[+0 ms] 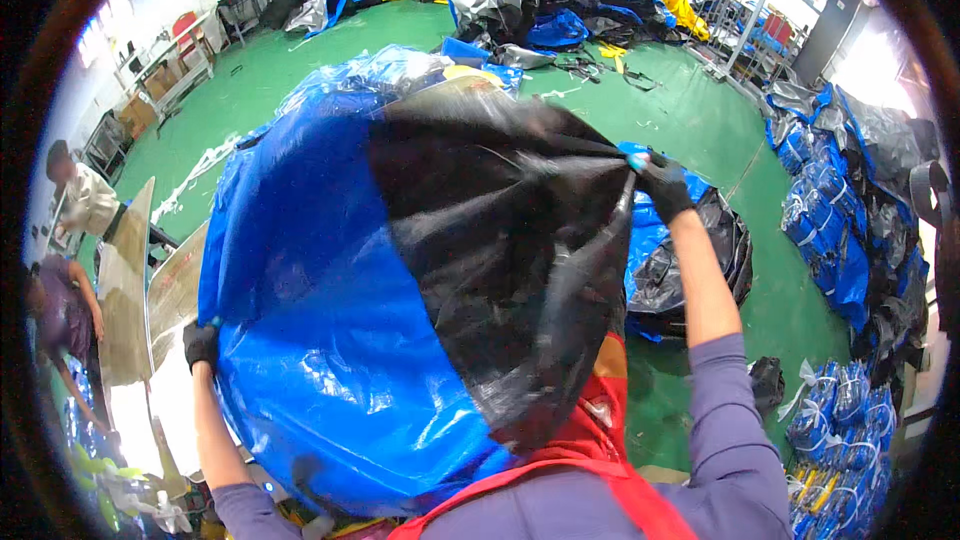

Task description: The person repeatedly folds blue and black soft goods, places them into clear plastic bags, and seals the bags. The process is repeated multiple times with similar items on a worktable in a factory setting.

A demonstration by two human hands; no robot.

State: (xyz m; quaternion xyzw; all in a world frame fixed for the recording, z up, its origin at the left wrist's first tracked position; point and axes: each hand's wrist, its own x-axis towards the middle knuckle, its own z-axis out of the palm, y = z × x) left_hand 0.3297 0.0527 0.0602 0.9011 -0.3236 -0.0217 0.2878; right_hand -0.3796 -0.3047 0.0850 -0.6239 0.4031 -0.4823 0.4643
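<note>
A large plastic tarpaulin sheet (330,360), blue on the left and black on the right, spreads out in front of me. Its left edge is pinched in my left hand (203,344), which wears a black glove. Farther off at the right, my right hand (664,186), gloved the same way, grips the black side and pulls it into taut folds. The fingertips of the right glove look light blue. What lies directly beneath the sheet is mostly hidden, though crumpled blue plastic (350,75) shows past its far edge.
A round black-and-blue bundle (690,265) sits on the green floor (690,105) beside my right arm. Tied blue bundles (845,420) stand at right, near a tarpaulin heap (830,200). More tarpaulins (520,0) pile up far back. Two people (85,195) work at left.
</note>
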